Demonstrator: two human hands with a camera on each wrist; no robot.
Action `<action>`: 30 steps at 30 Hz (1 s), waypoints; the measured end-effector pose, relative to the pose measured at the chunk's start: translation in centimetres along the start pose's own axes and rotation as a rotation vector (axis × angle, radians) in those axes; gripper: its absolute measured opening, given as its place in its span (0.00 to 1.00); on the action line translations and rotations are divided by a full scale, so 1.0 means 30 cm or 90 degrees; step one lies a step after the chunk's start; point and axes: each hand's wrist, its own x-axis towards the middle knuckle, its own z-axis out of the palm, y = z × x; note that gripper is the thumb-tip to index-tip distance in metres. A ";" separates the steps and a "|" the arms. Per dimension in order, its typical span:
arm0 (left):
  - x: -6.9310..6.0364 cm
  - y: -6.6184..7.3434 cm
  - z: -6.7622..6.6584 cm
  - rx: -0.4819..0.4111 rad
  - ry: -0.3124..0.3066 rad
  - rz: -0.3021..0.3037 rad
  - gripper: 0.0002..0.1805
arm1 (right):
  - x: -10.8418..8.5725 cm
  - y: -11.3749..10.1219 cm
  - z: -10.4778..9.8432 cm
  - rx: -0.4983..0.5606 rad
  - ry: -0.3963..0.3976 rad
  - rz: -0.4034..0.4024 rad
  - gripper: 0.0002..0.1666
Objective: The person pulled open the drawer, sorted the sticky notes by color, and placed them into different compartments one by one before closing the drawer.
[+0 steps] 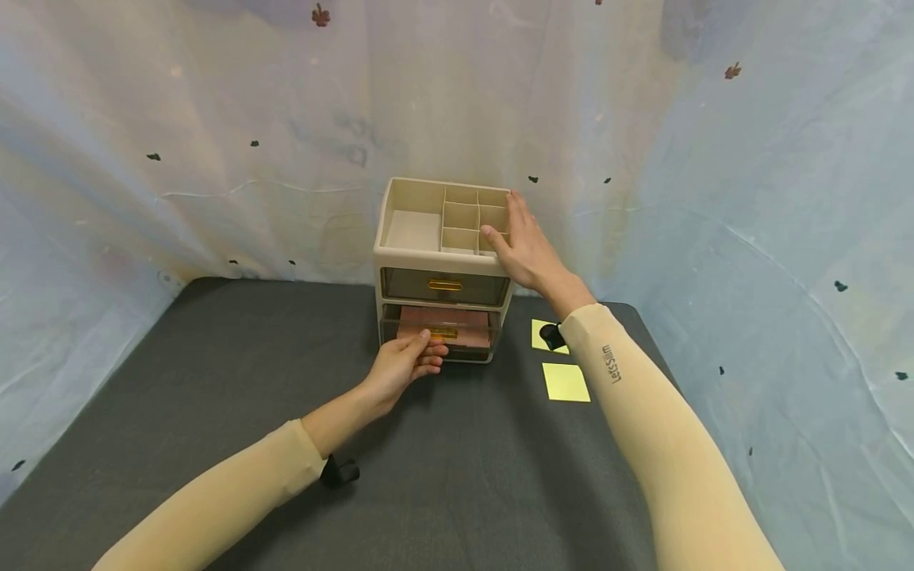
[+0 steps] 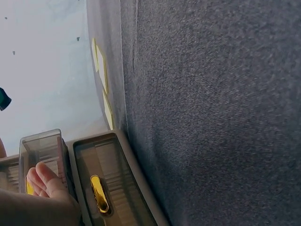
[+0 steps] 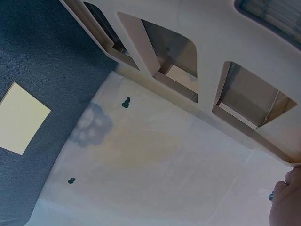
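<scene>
Two hands: left (image 1: 400,369) half-curled at handle (image 1: 448,333), right (image 1: 528,252) outstretched on organizer (image 1: 428,259)

Beige organizer (image 1: 435,258) stands upright, middle drawer (image 1: 473,336) open

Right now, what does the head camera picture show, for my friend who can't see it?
A person's left hand is at the gold handle of a partly open, see-through drawer with something pink inside. The right hand rests on top of the cream box. It stands on a dark table, with two yellow notes to the right.
</scene>
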 end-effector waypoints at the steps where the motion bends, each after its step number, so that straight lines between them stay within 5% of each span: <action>1: 0.002 0.002 0.002 -0.002 0.001 -0.001 0.26 | 0.000 0.000 0.000 0.000 0.001 -0.001 0.52; 30: 0.080 0.018 0.010 -0.054 0.042 -0.020 0.24 | -0.011 -0.008 0.002 0.003 0.001 0.000 0.53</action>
